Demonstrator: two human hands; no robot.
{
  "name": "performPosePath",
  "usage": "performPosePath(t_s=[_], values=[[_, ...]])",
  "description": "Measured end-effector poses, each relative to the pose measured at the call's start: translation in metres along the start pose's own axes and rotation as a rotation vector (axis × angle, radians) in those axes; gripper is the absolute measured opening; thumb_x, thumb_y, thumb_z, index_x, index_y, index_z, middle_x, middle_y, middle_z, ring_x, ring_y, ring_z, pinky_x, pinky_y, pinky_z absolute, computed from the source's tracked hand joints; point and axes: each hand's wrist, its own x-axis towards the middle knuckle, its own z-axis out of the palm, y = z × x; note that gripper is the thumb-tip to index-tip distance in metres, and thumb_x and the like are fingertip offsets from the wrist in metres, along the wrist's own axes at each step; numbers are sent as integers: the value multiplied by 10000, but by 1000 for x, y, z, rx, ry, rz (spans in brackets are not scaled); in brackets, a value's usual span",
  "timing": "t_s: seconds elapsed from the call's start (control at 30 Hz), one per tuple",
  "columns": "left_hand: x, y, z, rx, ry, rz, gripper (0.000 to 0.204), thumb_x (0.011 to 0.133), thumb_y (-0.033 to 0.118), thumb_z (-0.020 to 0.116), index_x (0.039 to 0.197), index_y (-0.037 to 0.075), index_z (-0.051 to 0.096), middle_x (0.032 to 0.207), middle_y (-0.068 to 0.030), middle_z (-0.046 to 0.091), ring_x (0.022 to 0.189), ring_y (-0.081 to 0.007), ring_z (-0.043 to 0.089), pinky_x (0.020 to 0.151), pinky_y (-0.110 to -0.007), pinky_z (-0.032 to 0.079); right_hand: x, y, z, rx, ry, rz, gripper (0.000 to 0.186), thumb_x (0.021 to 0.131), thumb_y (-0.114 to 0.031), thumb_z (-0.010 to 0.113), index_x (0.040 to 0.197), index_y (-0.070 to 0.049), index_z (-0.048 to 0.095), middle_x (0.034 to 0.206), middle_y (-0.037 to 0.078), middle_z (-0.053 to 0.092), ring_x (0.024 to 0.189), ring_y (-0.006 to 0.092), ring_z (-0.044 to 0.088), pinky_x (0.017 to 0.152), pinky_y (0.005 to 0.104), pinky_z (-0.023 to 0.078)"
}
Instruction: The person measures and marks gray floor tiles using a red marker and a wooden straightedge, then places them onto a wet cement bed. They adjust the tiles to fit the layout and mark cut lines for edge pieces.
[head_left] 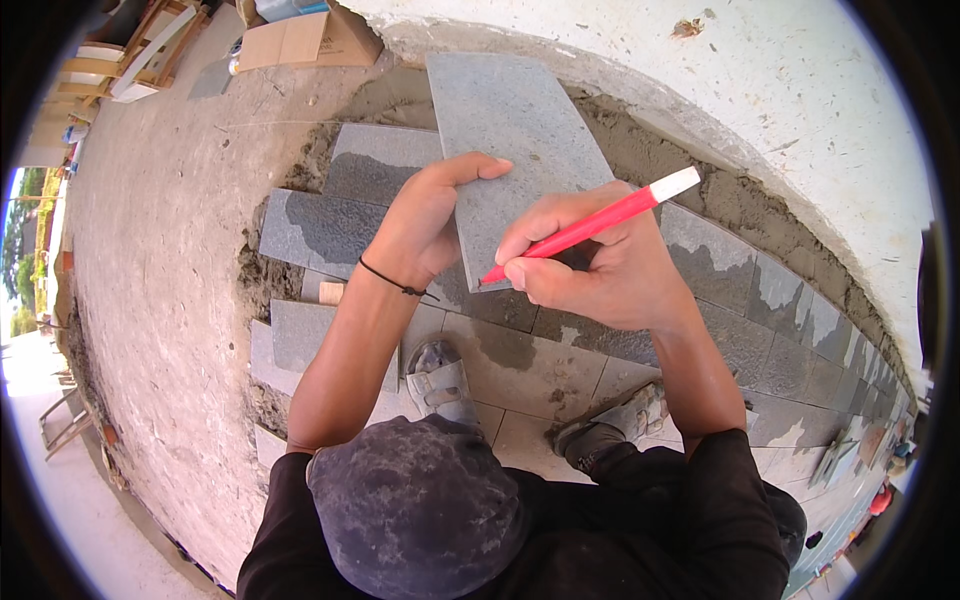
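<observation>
Laid tiles (pixel 520 365) run beside a pale wall (pixel 780 90), with a grey tile (pixel 510 120) held over them for marking.
The left hand (pixel 425 215) grips the tile's left edge, thumb on the face, its other fingers mostly hidden; the right hand (pixel 620 265) pinches a red pencil (pixel 600 218), its point at the tile's near left corner. To mark well, I'd keep that left grip firm so the slab can't tip, press lightly, draw the pencil steadily, and keep the right fingers from covering the line.
</observation>
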Motion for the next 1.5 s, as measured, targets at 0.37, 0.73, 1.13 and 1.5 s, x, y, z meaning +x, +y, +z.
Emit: performPosePath(t_s=[0.37,0.73,1.13,1.5], values=[[3,-11,-15,-29,-123,-76,308,884,110,633,1139,-60,600,1078,-150,669,951,-231,663,836,-357,546,3,8,-24,373,155,-129,136,894,-24,643,1018,3,692,812,63,686,687,87,633,614,242,522],[-24,-203,-89,188,-300,-387,552,860,138,729,1312,-88,507,1247,-168,619,1158,-237,583,1009,-364,448,-54,47,-121,-922,52,202,218,935,-113,579,1118,-3,623,833,141,668,776,221,695,705,335,528],[32,-192,-63,660,-638,-716,552,840,208,741,1279,-70,556,1227,-164,632,1140,-241,584,1003,-353,437,-214,68,-122,-767,427,778,346,950,-309,607,1101,0,633,837,219,668,783,380,660,718,397,506],[121,-119,16,811,-747,-963,695,812,101,771,1395,-25,413,1352,-164,549,1246,-270,538,1052,-406,421,-310,15,-98,-570,641,906,404,949,-427,593,1045,-45,684,843,185,678,820,364,659,732,423,499]])
